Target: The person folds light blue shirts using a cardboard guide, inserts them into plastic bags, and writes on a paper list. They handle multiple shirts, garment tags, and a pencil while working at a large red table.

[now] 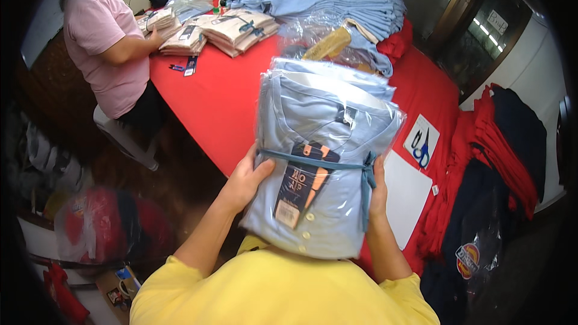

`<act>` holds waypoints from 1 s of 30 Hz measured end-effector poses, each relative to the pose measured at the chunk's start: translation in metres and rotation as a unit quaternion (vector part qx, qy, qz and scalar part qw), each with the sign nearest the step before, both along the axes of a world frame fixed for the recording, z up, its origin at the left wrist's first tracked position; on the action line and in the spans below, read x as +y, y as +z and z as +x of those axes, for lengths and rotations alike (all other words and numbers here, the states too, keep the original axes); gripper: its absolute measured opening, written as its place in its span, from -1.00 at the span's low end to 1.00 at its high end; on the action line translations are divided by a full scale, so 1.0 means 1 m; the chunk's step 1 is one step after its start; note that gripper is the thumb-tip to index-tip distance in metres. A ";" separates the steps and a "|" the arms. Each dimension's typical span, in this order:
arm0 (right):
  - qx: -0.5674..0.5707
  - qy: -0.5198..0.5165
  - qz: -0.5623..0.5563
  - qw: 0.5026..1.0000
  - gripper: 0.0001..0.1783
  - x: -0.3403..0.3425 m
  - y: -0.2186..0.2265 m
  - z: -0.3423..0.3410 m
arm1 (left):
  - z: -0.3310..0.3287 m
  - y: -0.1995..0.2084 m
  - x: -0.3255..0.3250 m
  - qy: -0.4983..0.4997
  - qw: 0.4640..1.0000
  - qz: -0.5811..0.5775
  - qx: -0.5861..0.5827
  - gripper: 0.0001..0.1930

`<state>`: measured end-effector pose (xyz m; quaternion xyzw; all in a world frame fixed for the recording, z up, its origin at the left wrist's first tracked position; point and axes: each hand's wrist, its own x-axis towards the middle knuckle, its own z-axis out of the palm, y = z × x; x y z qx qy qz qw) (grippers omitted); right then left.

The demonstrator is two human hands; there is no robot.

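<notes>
Both my hands hold a stack of folded light blue shirts (325,198) in clear plastic bags, tilted up close to my chest. A dark teal strip of cloth (313,161) is tied round the stack, its knot towards the right side. Under the strip, a dark hang tag (293,195) shows on the top shirt. My left hand (244,180) grips the left edge, thumb on the front. At the right edge, my right hand (378,189) is closed on the stack near the knot; part of its fingers is hidden behind.
On the red-covered table (205,102) lie bundles of beige packed garments (238,30) and a big pile of light blue shirts (325,0). Blue scissors (423,147) rest by a white board (404,195). Red and navy garments (512,144) hang at right. A person in pink (105,48) holds a beige bundle.
</notes>
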<state>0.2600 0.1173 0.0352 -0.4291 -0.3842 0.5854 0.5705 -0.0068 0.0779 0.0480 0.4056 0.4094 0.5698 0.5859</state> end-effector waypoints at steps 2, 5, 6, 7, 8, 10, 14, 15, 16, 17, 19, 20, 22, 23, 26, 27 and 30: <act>0.008 0.058 -0.091 0.994 -0.27 -0.005 0.021 -0.015 | -0.017 0.008 -0.012 0.018 0.998 -0.017 0.055 -0.33; -0.011 0.088 -0.216 0.972 -0.28 -0.016 0.030 -0.056 | -0.049 0.001 -0.028 0.021 0.994 -0.099 0.049 -0.34; -0.058 0.097 -0.250 0.962 -0.31 -0.018 0.037 -0.073 | -0.060 -0.006 -0.036 0.026 0.991 -0.128 0.036 -0.35; -0.075 0.118 -0.247 0.959 -0.32 -0.010 0.028 -0.085 | -0.074 -0.012 -0.036 0.021 0.987 -0.158 0.021 -0.36; -0.092 0.138 -0.245 0.955 -0.34 0.001 0.014 -0.096 | -0.089 -0.017 -0.032 0.025 0.985 -0.168 0.019 -0.37; -0.107 0.165 -0.231 0.953 -0.36 0.023 0.005 -0.125 | -0.120 -0.027 -0.014 0.036 0.982 -0.184 0.011 -0.40; -0.094 0.184 -0.222 0.953 -0.37 0.060 -0.011 -0.177 | -0.183 -0.020 0.024 0.060 0.979 -0.188 0.045 -0.43; -0.085 0.191 -0.220 0.953 -0.38 0.070 -0.008 -0.190 | -0.197 -0.020 0.034 0.068 0.979 -0.192 0.027 -0.44; -0.071 0.199 -0.215 0.954 -0.38 0.078 -0.007 -0.203 | -0.210 -0.022 0.046 0.068 0.982 -0.172 0.023 -0.44; -0.070 0.156 -0.224 0.960 -0.39 0.086 -0.003 -0.220 | -0.224 -0.026 0.061 0.068 0.986 -0.153 0.019 -0.44; -0.067 0.073 -0.250 0.963 -0.41 0.104 0.006 -0.260 | -0.247 -0.024 0.091 0.073 0.986 -0.148 0.027 -0.42; -0.033 0.084 -0.243 0.966 -0.41 0.115 -0.009 -0.267 | -0.254 -0.022 0.107 0.076 0.984 -0.156 0.038 -0.41; 0.037 0.070 -0.224 0.971 -0.42 0.142 -0.047 -0.265 | -0.267 -0.031 0.150 0.009 0.977 -0.153 0.147 -0.37; 0.108 0.071 -0.215 0.968 -0.41 0.150 -0.062 -0.264 | -0.269 -0.035 0.162 0.001 0.977 -0.145 0.155 -0.36; 0.150 0.069 -0.222 0.961 -0.41 0.154 -0.056 -0.282 | -0.290 -0.047 0.188 -0.031 0.968 -0.149 0.197 -0.31; 0.143 0.061 -0.228 0.961 -0.41 0.152 -0.047 -0.285 | -0.304 -0.049 0.198 -0.068 0.960 -0.166 0.214 -0.30; 0.096 0.026 -0.250 0.963 -0.41 0.135 -0.023 -0.292 | -0.337 -0.065 0.238 -0.021 0.905 -0.124 0.406 -0.33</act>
